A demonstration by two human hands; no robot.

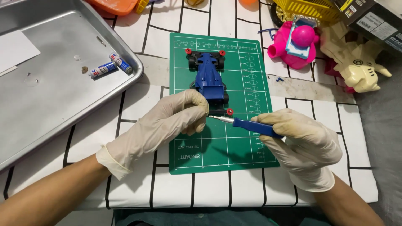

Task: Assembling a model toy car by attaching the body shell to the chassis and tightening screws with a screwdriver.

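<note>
A blue toy race car [208,77] with black wheels and red rollers lies on a green cutting mat [222,146]. My left hand [169,121], in a cream glove, curls over the car's near end, fingers closed against it. My right hand [301,140], also gloved, grips a blue-handled screwdriver [243,123]. Its metal tip points left toward the left fingers, just below a red roller [230,111] at the car's rear corner.
A large metal tray [50,83] at the left holds two batteries [111,66] and a sheet of white paper [14,50]. Pink and cream plastic toys [331,46], a yellow basket [310,8] and a box crowd the far right. The table has a white cloth with black lines.
</note>
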